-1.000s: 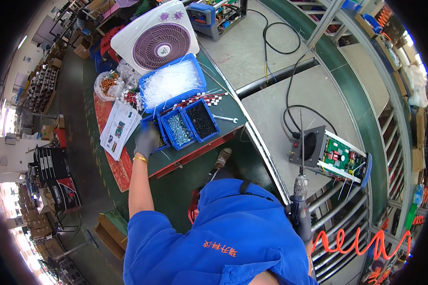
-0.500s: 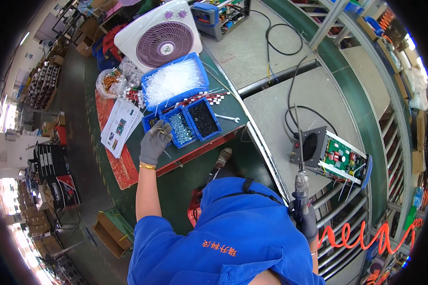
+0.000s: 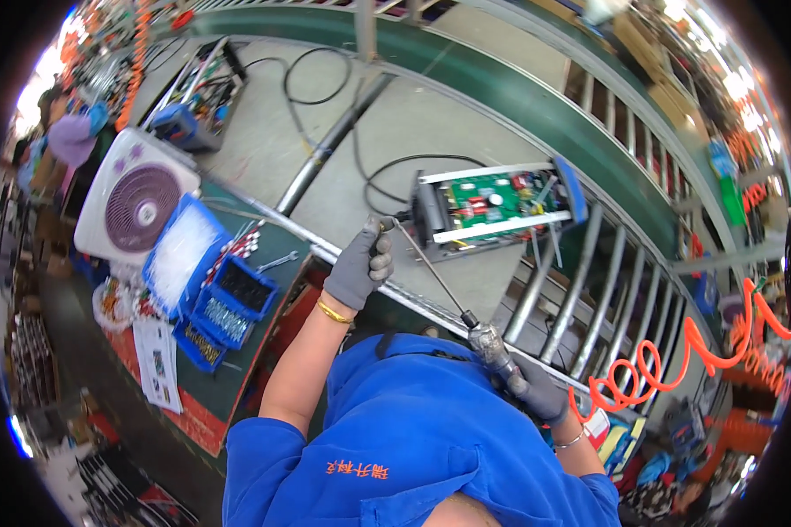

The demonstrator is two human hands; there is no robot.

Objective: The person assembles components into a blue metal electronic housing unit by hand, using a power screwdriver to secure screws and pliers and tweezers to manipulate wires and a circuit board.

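While our right hand grips the power screwdriver in the head view, its long bit slants up to our left hand, whose fingers curl at the bit's end; we cannot tell whether they clasp it. Just beyond, the open-framed unit lies on the grey bench, against the rollers. A black cable loops behind its near-left end. To our left, the green table carries blue bins, a wrench and printed sheets, beside a fan. At right, we have an orange coiled hose hanging across the rollers.
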